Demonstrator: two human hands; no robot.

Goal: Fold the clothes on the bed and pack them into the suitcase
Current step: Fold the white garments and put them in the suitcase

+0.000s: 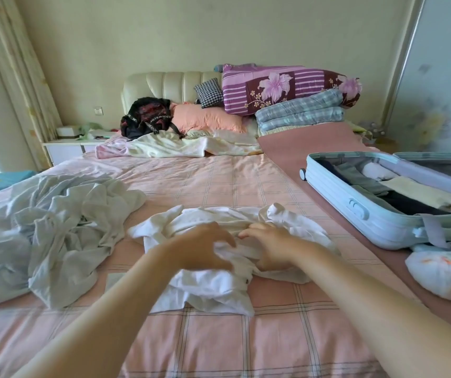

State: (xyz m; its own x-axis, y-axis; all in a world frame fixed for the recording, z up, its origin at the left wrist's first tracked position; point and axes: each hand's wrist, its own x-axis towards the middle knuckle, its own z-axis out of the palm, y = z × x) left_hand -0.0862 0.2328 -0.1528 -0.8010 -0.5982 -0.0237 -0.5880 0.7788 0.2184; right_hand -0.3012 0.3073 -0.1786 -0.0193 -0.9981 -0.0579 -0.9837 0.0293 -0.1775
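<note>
In the middle of the pink checked bedsheet (218, 181) we find the white crumpled cotton garment (205, 290), bunched and not yet folded, with both bare hands on it. The left hand (199, 251) is blurred, yet we can make out its fingers curled down round a raised fold of the cloth, which shows between fingers and thumb. The right hand (270, 249) lies just beside it, almost fingertip to fingertip — its fingers are bent and its thumb tucked under, with cloth gathered in the grasp. To the left, near this garment but apart from it, lies a rumpled heap of pale grey-white clothes (55, 227). On the right, on a dusty-pink mat (287, 148) along the bed's edge, the light blue hard-shell suitcase (341, 203) lies open; in its near half we see folded pieces packed side by side — a cream one, grey-green ones, a dark one and a white roll. Just in front of the suitcase sits a white plastic bag with orange print (442, 271). At the head of the bed, well apart from the hands, we see a black backpack (148, 118), a peach pillow (208, 118), a black-and-white checked cushion (209, 92), and a purple flowered quilt (287, 88) resting on folded blue checked quilts (300, 110).
</note>
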